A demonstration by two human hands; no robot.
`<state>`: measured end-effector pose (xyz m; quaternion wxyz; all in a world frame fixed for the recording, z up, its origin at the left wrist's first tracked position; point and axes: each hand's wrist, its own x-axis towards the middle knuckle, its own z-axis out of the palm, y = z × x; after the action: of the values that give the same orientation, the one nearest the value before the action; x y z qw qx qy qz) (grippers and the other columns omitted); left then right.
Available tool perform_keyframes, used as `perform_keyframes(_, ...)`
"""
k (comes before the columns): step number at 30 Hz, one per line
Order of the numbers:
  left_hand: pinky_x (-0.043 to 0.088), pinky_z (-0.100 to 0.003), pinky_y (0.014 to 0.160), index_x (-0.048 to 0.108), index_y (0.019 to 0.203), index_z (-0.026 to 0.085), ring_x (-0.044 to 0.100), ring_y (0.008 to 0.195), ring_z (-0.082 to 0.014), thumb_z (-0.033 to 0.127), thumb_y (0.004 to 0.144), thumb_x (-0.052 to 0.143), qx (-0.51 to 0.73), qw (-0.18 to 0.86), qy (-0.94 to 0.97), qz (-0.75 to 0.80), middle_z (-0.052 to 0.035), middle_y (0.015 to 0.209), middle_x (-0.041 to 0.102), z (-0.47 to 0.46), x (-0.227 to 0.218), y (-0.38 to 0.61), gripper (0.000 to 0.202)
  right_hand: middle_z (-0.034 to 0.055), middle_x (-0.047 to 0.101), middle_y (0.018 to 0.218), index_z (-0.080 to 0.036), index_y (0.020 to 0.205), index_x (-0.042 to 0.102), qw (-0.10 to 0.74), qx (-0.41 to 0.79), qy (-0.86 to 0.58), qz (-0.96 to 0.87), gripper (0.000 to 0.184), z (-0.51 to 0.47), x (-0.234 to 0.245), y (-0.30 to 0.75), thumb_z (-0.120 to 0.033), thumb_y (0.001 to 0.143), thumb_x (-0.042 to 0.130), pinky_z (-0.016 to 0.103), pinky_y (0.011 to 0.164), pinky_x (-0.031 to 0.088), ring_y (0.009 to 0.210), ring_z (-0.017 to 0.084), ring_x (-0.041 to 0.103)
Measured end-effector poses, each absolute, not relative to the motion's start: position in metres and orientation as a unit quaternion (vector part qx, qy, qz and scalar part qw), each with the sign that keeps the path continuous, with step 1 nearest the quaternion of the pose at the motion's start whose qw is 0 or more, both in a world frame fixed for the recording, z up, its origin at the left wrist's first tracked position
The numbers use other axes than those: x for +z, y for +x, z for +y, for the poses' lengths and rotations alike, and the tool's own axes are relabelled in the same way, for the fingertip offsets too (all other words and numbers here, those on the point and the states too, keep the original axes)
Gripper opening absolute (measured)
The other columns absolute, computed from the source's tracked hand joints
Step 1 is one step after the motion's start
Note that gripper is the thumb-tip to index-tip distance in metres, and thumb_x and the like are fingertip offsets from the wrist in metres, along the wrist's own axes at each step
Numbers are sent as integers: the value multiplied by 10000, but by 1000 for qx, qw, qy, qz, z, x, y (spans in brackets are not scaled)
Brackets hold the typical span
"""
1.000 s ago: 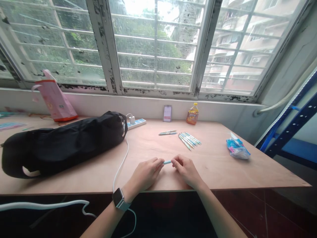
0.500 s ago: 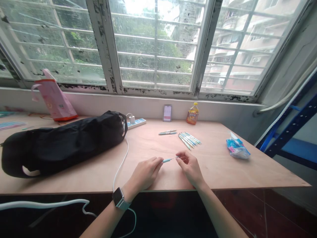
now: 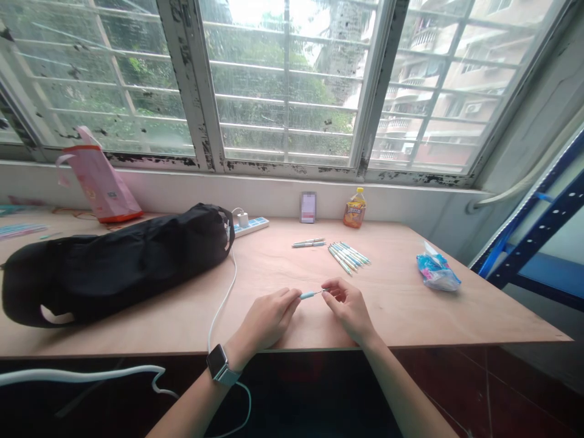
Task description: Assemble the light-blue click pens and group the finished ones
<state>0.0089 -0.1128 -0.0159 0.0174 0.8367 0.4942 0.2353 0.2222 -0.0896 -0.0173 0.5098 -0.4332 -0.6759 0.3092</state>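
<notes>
My left hand (image 3: pixel 269 316), a watch on its wrist, rests on the wooden table (image 3: pixel 456 310) and pinches one end of a light blue pen (image 3: pixel 309 295). My right hand (image 3: pixel 347 307) is closed at the pen's thin tip, fingers pinched together. The pen lies level between both hands, just above the table near its front edge. Farther back lies a bunch of several similar pens (image 3: pixel 348 256), with two more pens (image 3: pixel 309 243) to their left.
A long black bag (image 3: pixel 114 261) fills the table's left half. A white cable (image 3: pixel 223 301) runs from a power strip (image 3: pixel 250 227) past my left hand. A small orange bottle (image 3: pixel 354 208), a card (image 3: pixel 308 207), a blue packet (image 3: pixel 436 272) and a pink bag (image 3: pixel 101 182) stand around.
My hands drew slightly apart, baring the pen's thin tip between them. My right hand rose a little and now pinches that tip.
</notes>
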Motion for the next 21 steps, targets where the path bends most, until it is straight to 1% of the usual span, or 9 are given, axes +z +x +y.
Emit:
perform_keyframes(6, 418, -278, 647, 613, 1095, 243, 661, 810, -206, 262, 1048, 382, 227, 10, 842, 489, -33, 967, 688, -114, -15, 9, 236, 31, 719, 807, -190, 901, 715, 489, 326, -416, -693, 153, -90, -18, 220, -316, 841, 653, 278, 648, 502, 703, 168, 644)
perform_keyframes(12, 371, -283, 609, 600, 1078, 237, 639, 755, -200, 262, 1052, 378, 227, 3, 846, 482, -22, 918, 665, -114, -13, 9, 225, 27, 724, 797, -194, 918, 731, 457, 344, -393, -720, 197, -92, -18, 221, -366, 903, 637, 266, 671, 481, 736, 168, 653)
perform_keyframes(14, 360, -283, 602, 601, 1075, 238, 635, 747, -198, 267, 1055, 376, 226, 0, 848, 480, -21, 915, 663, -114, -14, 9, 228, 20, 702, 752, -190, 870, 719, 447, 332, -396, -730, 235, -92, -19, 222, -390, 929, 609, 255, 639, 457, 693, 157, 632)
perform_keyframes(17, 358, -278, 608, 603, 1065, 242, 637, 763, -196, 280, 1061, 371, 226, 0, 855, 466, -23, 938, 665, -115, -15, 9, 236, 9, 636, 626, -184, 715, 663, 424, 314, -413, -743, 409, -92, -18, 221, -452, 984, 512, 248, 586, 418, 591, 140, 581)
perform_keyframes(18, 358, -277, 610, 603, 1064, 243, 638, 768, -195, 284, 1062, 369, 227, 1, 857, 463, -24, 946, 665, -115, -16, 9, 237, 8, 624, 610, -184, 693, 644, 421, 310, -417, -744, 446, -92, -18, 221, -470, 995, 483, 248, 575, 411, 574, 138, 572)
perform_keyframes(19, 356, -277, 610, 601, 1065, 244, 638, 768, -194, 285, 1064, 368, 227, 1, 857, 463, -23, 945, 664, -115, -16, 9, 237, 7, 622, 613, -186, 706, 639, 421, 305, -420, -744, 443, -92, -17, 221, -481, 994, 476, 246, 565, 406, 568, 138, 567)
perform_keyframes(21, 351, -278, 606, 597, 1072, 243, 635, 755, -193, 285, 1065, 368, 228, 1, 854, 467, -19, 918, 658, -115, -16, 9, 233, 1, 629, 650, -190, 793, 639, 428, 295, -419, -745, 351, -93, -16, 220, -473, 965, 524, 241, 550, 397, 570, 137, 559)
